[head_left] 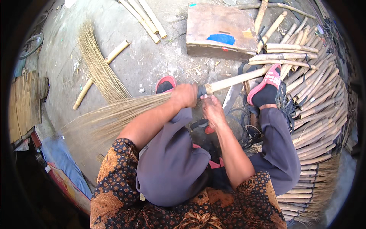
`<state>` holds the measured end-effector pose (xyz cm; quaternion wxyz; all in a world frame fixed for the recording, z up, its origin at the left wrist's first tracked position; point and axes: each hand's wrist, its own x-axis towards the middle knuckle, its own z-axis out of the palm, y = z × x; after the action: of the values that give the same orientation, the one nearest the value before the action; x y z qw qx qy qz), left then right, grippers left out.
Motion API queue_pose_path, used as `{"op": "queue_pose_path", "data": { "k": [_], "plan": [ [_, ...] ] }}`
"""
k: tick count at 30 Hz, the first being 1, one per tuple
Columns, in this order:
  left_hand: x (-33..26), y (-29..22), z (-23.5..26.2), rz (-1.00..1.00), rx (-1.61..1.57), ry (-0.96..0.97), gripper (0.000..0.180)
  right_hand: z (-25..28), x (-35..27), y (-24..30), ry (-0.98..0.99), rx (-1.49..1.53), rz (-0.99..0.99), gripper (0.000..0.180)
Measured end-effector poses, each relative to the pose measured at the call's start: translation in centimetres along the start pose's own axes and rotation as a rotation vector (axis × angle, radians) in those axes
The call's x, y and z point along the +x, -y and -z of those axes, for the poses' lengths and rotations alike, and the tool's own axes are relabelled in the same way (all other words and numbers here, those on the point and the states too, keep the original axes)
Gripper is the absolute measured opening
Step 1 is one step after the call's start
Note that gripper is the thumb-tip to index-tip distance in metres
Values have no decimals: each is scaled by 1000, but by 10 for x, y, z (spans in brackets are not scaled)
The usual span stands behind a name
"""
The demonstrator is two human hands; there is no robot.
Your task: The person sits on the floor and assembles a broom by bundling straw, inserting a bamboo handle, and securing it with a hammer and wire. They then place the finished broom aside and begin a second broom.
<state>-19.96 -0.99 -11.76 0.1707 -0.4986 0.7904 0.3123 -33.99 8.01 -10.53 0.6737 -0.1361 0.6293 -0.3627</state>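
A stick broom [126, 107] lies across in front of me, its thin bristles fanning out to the left and smeared by motion. My left hand [185, 95] is wrapped round the bristles beside a dark binding [201, 91]. From that binding a pale bamboo handle [236, 80] runs right, its far end reaching my pink-shod right foot [270, 78]. Just below the binding, my right hand [213, 111] has its fingers closed in a pinch; what they hold is too small to make out. A metal blade [230, 100] lies near that hand.
Bamboo sticks [312, 110] are piled along the right, finished-looking brooms [301, 198] below them. A wooden box [221, 30] stands ahead. Loose bristles [99, 61] cross a bamboo piece [116, 52] at left. Black strips [249, 133] tangle between my feet.
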Motion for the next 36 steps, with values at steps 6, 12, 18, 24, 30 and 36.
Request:
{"op": "queue_pose_path", "data": {
  "k": [6,12,18,24,30,36],
  "plan": [
    [33,32,11,-216,-764,733,69,16,-10,4,-82,-168,-108,25],
    [-16,4,3,-104,101,-90,90,0,15,2,-98,-228,-22,29],
    [-4,20,23,-190,-293,224,95,6,4,8,-66,-220,-9,25],
    [-17,23,13,-152,-260,-142,68,2,12,22,-44,-218,-70,24],
    [-13,28,2,-99,-248,-145,77,3,1,40,21,-46,-115,26],
    [-9,31,16,-143,-196,-107,74,-5,-5,45,32,-38,-150,25]
  ]
}}
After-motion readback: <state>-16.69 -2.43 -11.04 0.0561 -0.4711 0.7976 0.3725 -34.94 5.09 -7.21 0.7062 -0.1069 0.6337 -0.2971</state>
